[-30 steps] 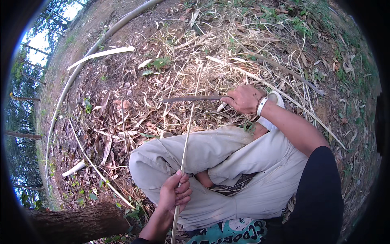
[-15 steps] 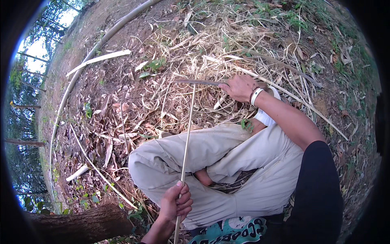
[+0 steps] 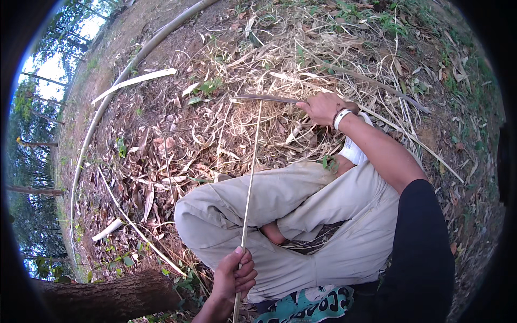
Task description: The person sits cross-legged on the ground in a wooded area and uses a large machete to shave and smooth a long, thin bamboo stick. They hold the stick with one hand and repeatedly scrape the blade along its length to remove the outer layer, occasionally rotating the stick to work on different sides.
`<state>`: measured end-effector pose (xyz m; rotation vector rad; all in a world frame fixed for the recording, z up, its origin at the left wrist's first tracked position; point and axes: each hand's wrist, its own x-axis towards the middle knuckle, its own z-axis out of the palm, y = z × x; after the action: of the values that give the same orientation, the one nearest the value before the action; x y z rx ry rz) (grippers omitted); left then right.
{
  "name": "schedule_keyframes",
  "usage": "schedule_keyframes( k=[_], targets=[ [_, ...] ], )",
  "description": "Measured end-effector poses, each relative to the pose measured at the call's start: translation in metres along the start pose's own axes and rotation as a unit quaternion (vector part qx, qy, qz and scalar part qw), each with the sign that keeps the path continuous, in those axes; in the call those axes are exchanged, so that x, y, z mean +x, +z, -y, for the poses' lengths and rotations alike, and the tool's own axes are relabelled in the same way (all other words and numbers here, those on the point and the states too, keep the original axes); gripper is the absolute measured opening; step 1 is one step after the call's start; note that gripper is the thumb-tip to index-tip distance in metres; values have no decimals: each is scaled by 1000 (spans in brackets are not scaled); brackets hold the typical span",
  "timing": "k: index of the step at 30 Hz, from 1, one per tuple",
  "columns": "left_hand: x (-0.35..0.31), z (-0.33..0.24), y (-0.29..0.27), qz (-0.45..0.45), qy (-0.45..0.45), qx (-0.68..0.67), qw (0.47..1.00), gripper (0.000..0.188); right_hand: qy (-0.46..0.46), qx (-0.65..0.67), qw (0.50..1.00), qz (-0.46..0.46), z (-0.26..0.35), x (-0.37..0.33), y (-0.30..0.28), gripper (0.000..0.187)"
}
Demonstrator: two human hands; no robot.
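Observation:
My left hand [image 3: 235,275] is closed around the near part of a long, thin, pale bamboo strip [image 3: 250,188], close to my lap. The strip slants up and away over my crossed legs. Gripped in my right hand [image 3: 327,109] is a knife [image 3: 272,98] with a long dark blade that points left. Its blade lies across the far end of the strip and appears to touch it. The knife's handle is mostly hidden by my fingers.
Curly pale shavings [image 3: 301,59] and dry leaves [image 3: 145,156] cover the ground ahead. A long pole [image 3: 121,81] curves along the left. Split pieces [image 3: 134,84] lie about, including a thin strip [image 3: 137,229]. A tree trunk [image 3: 107,296] is at lower left.
My right hand and the knife have moved slightly away from me, toward the strip's far tip. My left hand keeps its grip on the strip and has hardly moved.

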<state>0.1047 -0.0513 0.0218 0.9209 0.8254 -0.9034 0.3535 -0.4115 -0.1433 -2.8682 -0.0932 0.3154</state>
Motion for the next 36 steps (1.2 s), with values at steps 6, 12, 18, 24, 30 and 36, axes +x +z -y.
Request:
schedule_keyframes(
  k=[6,12,18,24,30,36],
  targets=[
    [-8,5,0,-1,11,22,1000,34,29,-23,999,-29,-19,-3,-5,61],
    [-4,5,-3,17,0,-7,1000,31,-72,-30,997,-17,6,-21,-6,63],
    [12,-8,18,17,109,119,987,30,41,84,991,-92,-17,0,-25,66],
    [118,-64,70,29,180,220,958,28,-29,172,975,-135,13,-34,-32,66],
    [171,-93,68,66,185,152,969,22,-166,139,975,-59,45,-76,-13,62],
    [180,-82,67,22,193,118,974,10,-194,127,973,-13,82,-103,-10,51]
  ],
)
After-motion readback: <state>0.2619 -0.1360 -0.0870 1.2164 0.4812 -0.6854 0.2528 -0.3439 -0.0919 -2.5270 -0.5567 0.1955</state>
